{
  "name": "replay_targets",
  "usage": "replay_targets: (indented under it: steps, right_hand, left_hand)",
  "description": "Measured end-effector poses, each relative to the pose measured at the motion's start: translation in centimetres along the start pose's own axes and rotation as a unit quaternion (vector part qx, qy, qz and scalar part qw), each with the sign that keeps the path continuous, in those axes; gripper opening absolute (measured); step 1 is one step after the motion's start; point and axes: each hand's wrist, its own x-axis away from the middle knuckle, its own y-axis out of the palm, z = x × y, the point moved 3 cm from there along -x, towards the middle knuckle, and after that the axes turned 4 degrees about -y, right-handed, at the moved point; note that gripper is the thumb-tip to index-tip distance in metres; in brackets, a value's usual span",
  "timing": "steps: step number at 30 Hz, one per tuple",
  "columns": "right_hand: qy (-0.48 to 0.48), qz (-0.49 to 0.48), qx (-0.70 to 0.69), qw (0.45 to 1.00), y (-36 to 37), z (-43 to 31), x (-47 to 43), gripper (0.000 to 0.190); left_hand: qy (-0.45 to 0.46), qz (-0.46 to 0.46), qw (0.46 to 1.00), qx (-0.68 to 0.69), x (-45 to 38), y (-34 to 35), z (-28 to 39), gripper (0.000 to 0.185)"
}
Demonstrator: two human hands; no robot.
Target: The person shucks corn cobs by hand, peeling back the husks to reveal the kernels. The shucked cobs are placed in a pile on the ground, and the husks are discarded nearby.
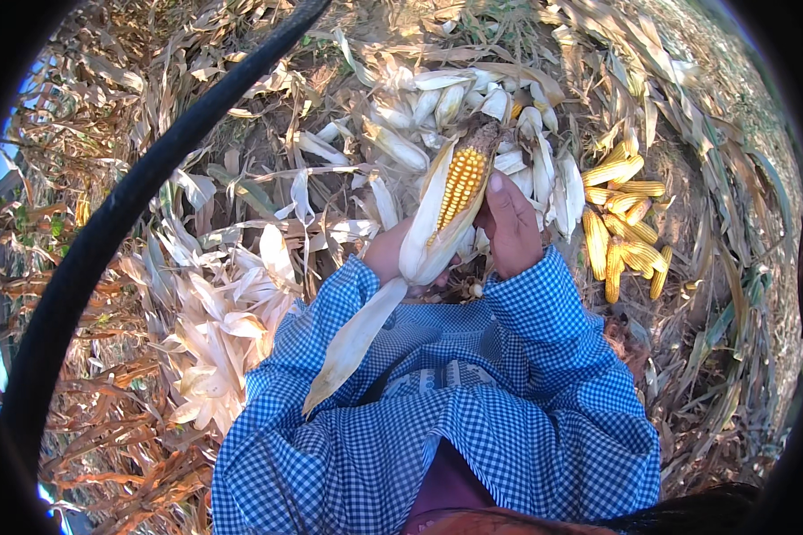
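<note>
In front of my chest is a partly husked ear of corn point(464, 184), tilted with its tip up and away from me. Yellow kernels show between pale dry husk leaves point(427, 257), and dark dried silk point(482, 132) covers the tip. One long husk leaf point(354, 348) hangs from the base over my left sleeve. My left hand point(386, 253) grips the lower end from beneath, mostly hidden by the husk. On the other side my right hand point(512, 227) holds the ear's edge, thumb on the husk and fingers largely out of sight behind it.
Unhusked ears point(401, 144) lie heaped on the ground beyond my hands. Several bare yellow cobs point(619, 221) form a pile at right. Loose pale husks point(221, 334) are gathered at left. Dry stalks and leaves point(729, 200) surround the spot. A dark strap or cable point(154, 160) crosses the view's left side.
</note>
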Motion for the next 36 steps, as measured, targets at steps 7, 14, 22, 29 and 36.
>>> replay_targets:
  steps: [7, 14, 22, 29, 36]
  right_hand:
    - [-0.049, 0.067, 0.203, 0.976, 0.0, 0.3, 0.3, 0.039]
    - [-0.065, 0.069, 0.196, 0.976, -0.1, 1.9, -0.8, 0.034]
    - [0.047, 0.087, -0.036, 0.994, 1.1, 2.8, -1.0, 0.034]
    - [-0.024, 0.051, 0.005, 0.998, 1.3, -0.2, -0.1, 0.03]
    - [-0.005, -0.332, 0.175, 0.927, 5.3, 1.1, 4.1, 0.028]
  left_hand:
    - [0.014, 0.076, 0.994, -0.078, 1.6, 0.4, 1.3, 0.04]
    - [0.031, 0.108, 0.994, -0.005, 1.6, -0.1, 1.5, 0.041]
    - [0.114, 0.073, 0.989, -0.055, 1.9, -0.8, 2.1, 0.048]
    - [0.028, 0.086, 0.974, 0.207, 1.0, 0.3, 1.3, 0.052]
    - [0.032, 0.115, 0.97, 0.213, -1.1, -2.7, 0.0, 0.053]
